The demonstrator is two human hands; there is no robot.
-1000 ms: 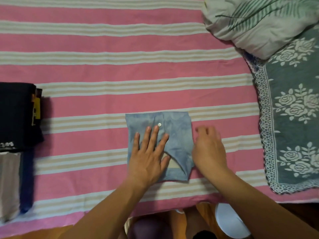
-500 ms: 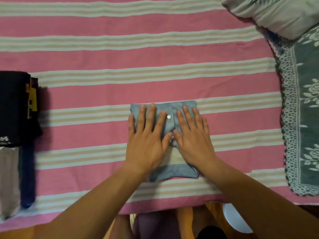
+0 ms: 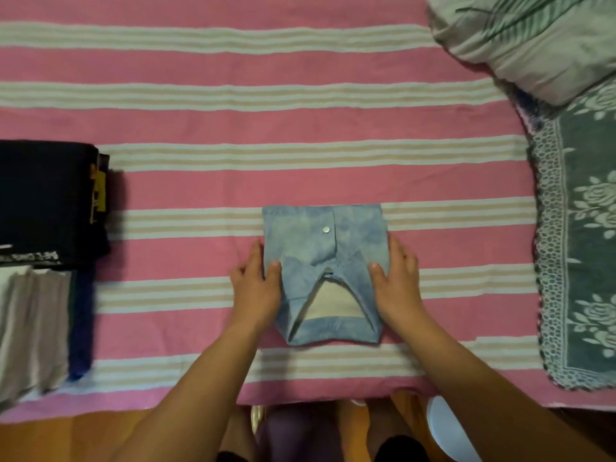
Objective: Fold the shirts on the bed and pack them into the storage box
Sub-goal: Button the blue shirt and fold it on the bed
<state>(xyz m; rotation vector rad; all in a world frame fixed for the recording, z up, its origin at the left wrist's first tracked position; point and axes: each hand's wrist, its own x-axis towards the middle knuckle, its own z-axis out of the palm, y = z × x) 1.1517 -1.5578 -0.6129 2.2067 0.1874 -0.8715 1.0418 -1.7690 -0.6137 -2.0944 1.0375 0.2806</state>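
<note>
A light blue folded shirt (image 3: 325, 251) with a silver snap button lies collar toward me on the pink striped bed sheet (image 3: 233, 68), near the bed's front edge. My left hand (image 3: 256, 288) holds its left side, thumb on top of the cloth and fingers along the edge. On the opposite side my right hand (image 3: 398, 285) grips the same way, thumb on the cloth and fingers at the edge. Whether the fingers reach under the shirt is hidden.
Folded garments sit at the left edge: a black stack (image 3: 46, 201), grey cloth (image 3: 30, 328) and a blue piece (image 3: 81, 321). A green floral blanket (image 3: 586, 248) covers the right side, with a pale pillow (image 3: 533, 38) at the top right. A white object (image 3: 443, 428) lies below the bed edge.
Both hands have come off the top of the shirt, where they lay flat, and slid outward to grip its left and right sides.
</note>
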